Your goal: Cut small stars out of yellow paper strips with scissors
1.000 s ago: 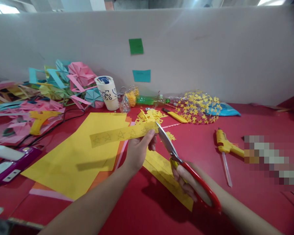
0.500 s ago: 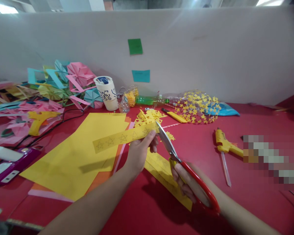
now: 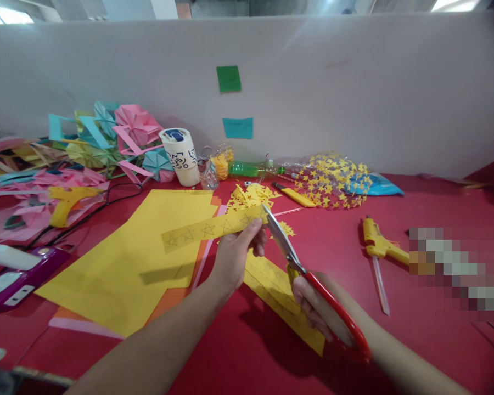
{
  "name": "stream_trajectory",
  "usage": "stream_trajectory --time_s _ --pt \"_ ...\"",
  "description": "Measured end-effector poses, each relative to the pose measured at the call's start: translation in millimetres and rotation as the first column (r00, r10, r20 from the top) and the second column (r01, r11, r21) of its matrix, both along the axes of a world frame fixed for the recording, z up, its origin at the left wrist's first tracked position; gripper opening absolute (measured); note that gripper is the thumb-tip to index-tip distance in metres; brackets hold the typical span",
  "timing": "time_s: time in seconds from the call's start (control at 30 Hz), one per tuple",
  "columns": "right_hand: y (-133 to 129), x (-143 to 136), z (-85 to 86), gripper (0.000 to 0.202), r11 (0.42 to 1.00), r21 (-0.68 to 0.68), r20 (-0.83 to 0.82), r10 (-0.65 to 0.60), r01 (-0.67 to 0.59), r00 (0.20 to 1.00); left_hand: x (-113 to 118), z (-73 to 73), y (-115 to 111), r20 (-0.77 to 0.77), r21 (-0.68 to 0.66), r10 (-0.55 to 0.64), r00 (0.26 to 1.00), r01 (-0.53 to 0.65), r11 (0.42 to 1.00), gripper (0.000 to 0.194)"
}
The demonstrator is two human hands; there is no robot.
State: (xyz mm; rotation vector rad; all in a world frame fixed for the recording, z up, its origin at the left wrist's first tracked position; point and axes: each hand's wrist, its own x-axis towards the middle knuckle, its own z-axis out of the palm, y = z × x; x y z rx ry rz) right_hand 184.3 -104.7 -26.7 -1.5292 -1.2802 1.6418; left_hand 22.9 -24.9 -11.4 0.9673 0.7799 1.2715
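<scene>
My left hand [image 3: 241,255] pinches a yellow paper strip [image 3: 208,229] near its right end; stars are drawn in a row along it. In my right hand [image 3: 313,307] is a pair of scissors [image 3: 333,302] with red handles, its blades at the right end of the strip. Below my hands, more yellow strips [image 3: 284,302] with pencil marks lie on the red table. Just beyond the strip sits a heap of yellow paper scraps [image 3: 251,197], with small cut stars [image 3: 287,228] beside it.
Yellow sheets [image 3: 127,263] lie at left over orange and pink paper. Folded paper decorations [image 3: 135,129], a yellow glue gun [image 3: 63,206] and a white cup [image 3: 181,159] stand beyond. A utility knife [image 3: 294,195], a star-covered clear dome [image 3: 333,178] and another glue gun [image 3: 374,241] are at right.
The free left end of the strip has shifted slightly right. The scissors stay at the strip's right end, and both hands have barely moved.
</scene>
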Motion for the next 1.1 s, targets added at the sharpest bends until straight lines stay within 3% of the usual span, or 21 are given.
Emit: stream_trajectory --time_s 0.13,0.2,0.33,0.47,0.7,1.1 --pt "4 4 -3.3 0.057 1.0 -0.001 -0.008 0.012 -0.012 1.0 0 -0.5 1 0.009 0.013 0.004 1.0 -0.004 1.0 0.023" --pt "5 5 -5.1 0.059 0.995 -0.06 -0.006 0.082 -0.082 0.997 -1 0.0 3 0.001 0.025 0.01 1.0 -0.01 1.0 0.022" --pt "3 3 0.4 0.051 0.998 0.065 0.067 0.008 -0.012 0.998 -4 1.9 8 -0.039 0.036 0.027 0.999 -0.025 0.999 0.025" --pt "-1 0 13.8 0.05 0.994 0.106 0.114 0.011 -0.023 0.993 -7 3.8 12 -0.019 0.042 0.063 0.998 -0.062 0.997 0.02" --pt "1 2 11.6 0.048 0.994 0.078 0.129 0.062 -0.072 0.99 -13 6.0 19 -0.056 0.117 0.102 0.993 -0.095 0.989 0.018" --pt "5 8 16.8 0.05 0.975 0.143 0.195 0.139 -0.168 0.971 -22 7.4 27 -0.185 0.184 0.042 0.982 -0.007 0.983 0.017"
